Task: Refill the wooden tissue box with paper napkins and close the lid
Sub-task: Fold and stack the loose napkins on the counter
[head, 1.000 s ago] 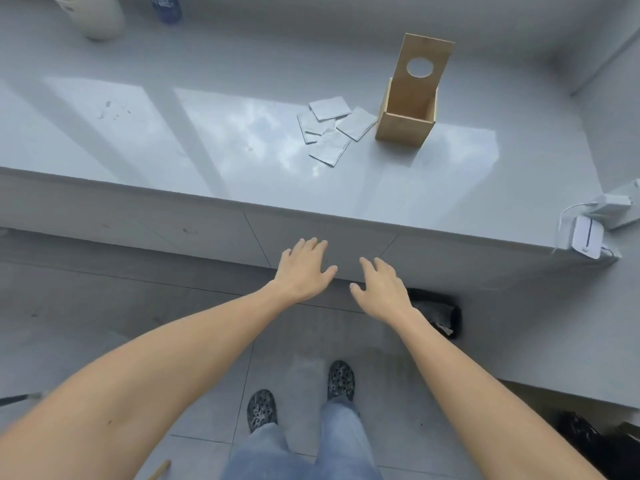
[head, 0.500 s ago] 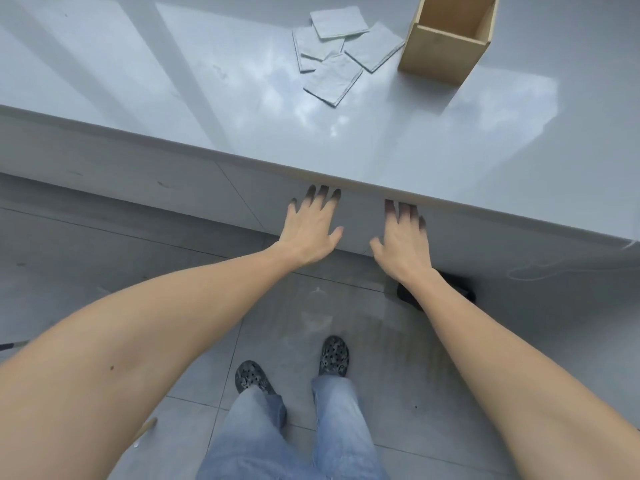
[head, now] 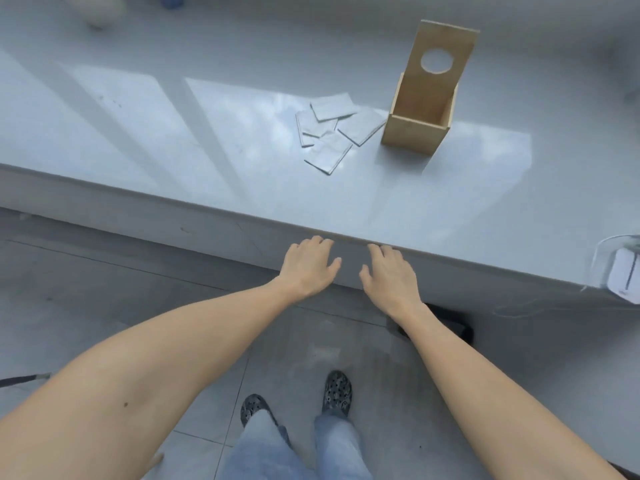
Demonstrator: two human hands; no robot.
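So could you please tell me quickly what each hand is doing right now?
Left hand: open, holding nothing, near the counter edge.
Right hand: open, holding nothing.

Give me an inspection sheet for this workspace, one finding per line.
Surface: glossy grey counter, reflections.
Job's things: wooden tissue box upright, lid raised; napkins loose on the counter left of it.
Clutter: white device at right edge; blurred containers far left.
Grippers: left hand and right hand empty, open, at counter's front edge.
Cables: thin white cable by the device.
Surroundings: tiled floor.
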